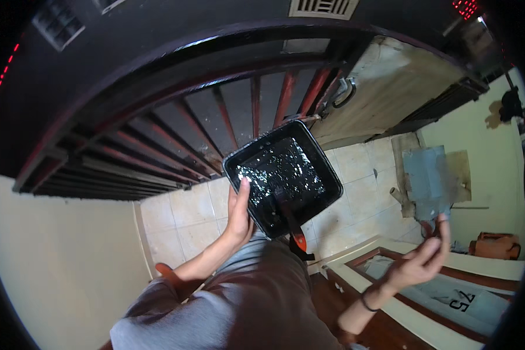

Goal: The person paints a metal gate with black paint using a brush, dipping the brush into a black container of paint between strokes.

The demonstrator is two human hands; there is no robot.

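My left hand [238, 217] grips the near-left side of a square black tray [326, 195], thumb over its rim. Inside lies a dark, glossy liquid that looks like black paint [283, 166], with bright glints on it. A paintbrush [298, 236] with an orange-red handle leans in the tray; its handle sticks out over the near edge and its bristles cannot be made out. Out to the right, my right hand [423, 259] is apart from the tray, fingers spread and holding nothing, a dark band round its wrist.
Beyond the tray stands a slatted metal railing [256, 108], partly black and partly reddish. A worn panel [391, 87] with a curved handle adjoins it. Flattened cardboard [426, 175] lies on the tiled floor [186, 224]. A framed door [414, 303] stands at lower right, near an orange-brown object [494, 245].
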